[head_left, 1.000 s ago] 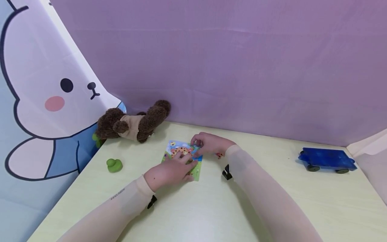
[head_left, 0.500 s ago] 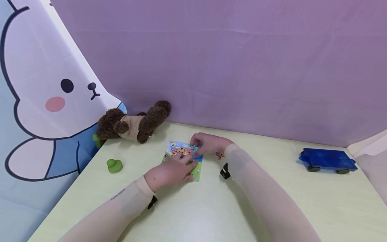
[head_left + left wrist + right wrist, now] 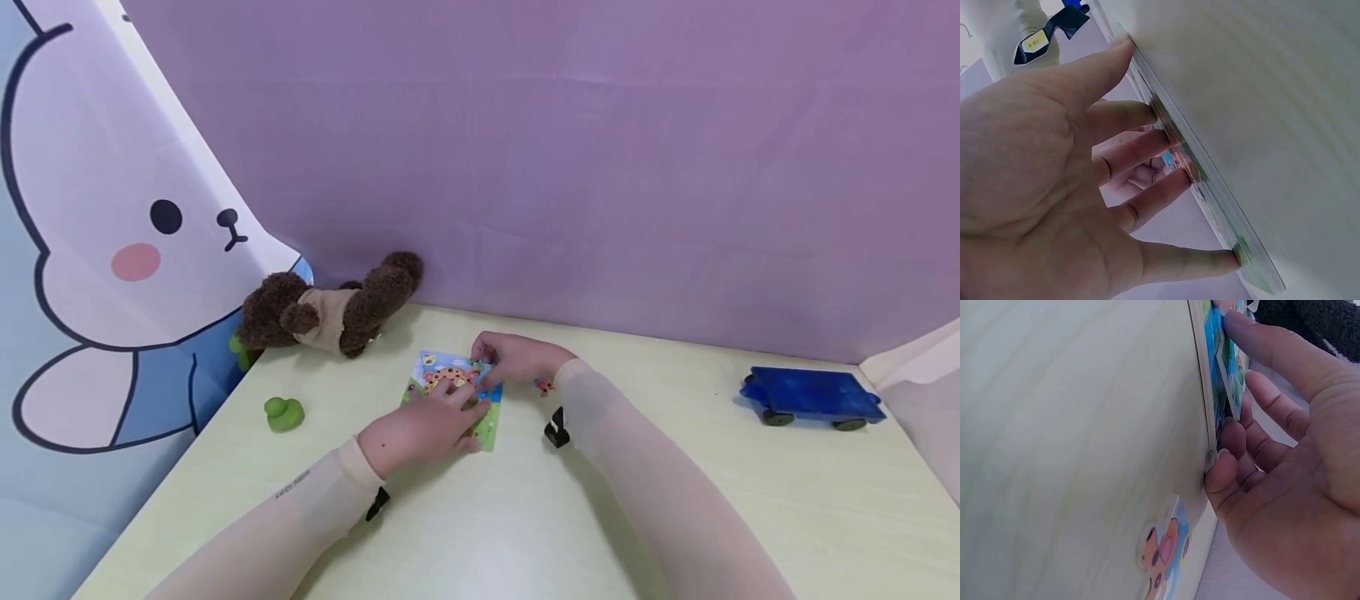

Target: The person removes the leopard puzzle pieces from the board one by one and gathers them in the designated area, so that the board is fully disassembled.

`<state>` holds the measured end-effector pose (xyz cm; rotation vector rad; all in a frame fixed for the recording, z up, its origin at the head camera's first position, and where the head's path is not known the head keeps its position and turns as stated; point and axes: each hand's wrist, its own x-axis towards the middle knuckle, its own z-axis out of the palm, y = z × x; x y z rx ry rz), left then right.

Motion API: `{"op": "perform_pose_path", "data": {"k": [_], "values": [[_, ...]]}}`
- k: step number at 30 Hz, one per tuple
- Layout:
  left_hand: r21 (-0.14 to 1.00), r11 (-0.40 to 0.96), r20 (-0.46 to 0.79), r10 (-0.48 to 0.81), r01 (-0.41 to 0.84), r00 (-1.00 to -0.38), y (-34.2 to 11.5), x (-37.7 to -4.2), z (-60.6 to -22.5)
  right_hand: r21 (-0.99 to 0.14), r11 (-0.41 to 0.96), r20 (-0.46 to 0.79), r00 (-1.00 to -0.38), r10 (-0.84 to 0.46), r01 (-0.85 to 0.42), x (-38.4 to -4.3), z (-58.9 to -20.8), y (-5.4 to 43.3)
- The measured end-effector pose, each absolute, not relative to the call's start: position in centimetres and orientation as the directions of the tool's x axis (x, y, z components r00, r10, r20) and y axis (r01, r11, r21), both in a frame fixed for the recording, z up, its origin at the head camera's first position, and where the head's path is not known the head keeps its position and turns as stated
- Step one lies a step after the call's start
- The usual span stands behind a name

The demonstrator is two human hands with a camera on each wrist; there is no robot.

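Note:
A small jigsaw puzzle (image 3: 487, 427) with a spotted animal on blue and green lies flat on the table. My left hand (image 3: 420, 429) rests on it with fingers spread, and in the left wrist view the fingertips (image 3: 1182, 178) press its surface. At the puzzle's top right corner is my right hand (image 3: 527, 357). In the right wrist view its fingers hold a puzzle piece (image 3: 1232, 384), blue and green, tilted up from the board. Just right of the board lies a loose puzzle piece (image 3: 544, 387) with an orange animal, partly hidden by the right wrist in the head view.
A brown plush bear (image 3: 326, 315) lies at the back left edge against the wall cloth. Nearer on the left sits a green rubber duck (image 3: 283, 413). A blue wheeled toy cart (image 3: 810, 395) stands on the far right of the table (image 3: 480, 533).

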<state>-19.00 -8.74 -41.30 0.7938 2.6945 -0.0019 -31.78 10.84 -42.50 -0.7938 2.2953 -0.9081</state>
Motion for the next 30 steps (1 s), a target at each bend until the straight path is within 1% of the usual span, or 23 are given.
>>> {"op": "perform_pose_path", "data": {"k": [9,16,20,30], "values": [[0.077,0.842,-0.311,0.528,0.533,-0.790,-8.76,-19.14,-41.49,-0.702,0.625,-0.257,-0.698,-0.668,-0.340,-31.62,-42.48,10.64],[0.073,0.840,-0.310,0.531,0.538,-0.788,-8.74,-19.13,-41.42,-0.713,0.623,-0.261,-0.703,-0.661,-0.322,-31.44,-42.30,10.71],[0.077,0.840,-0.310,0.533,0.538,-0.787,-8.70,-19.15,-41.32,-0.716,0.628,-0.261,-0.717,-0.646,-0.305,-31.30,-42.20,10.93],[0.058,0.830,-0.305,0.544,0.555,-0.782,-8.70,-19.17,-41.21,-0.709,0.627,-0.216,-0.749,-0.627,-0.321,-31.27,-42.13,11.30]]}}
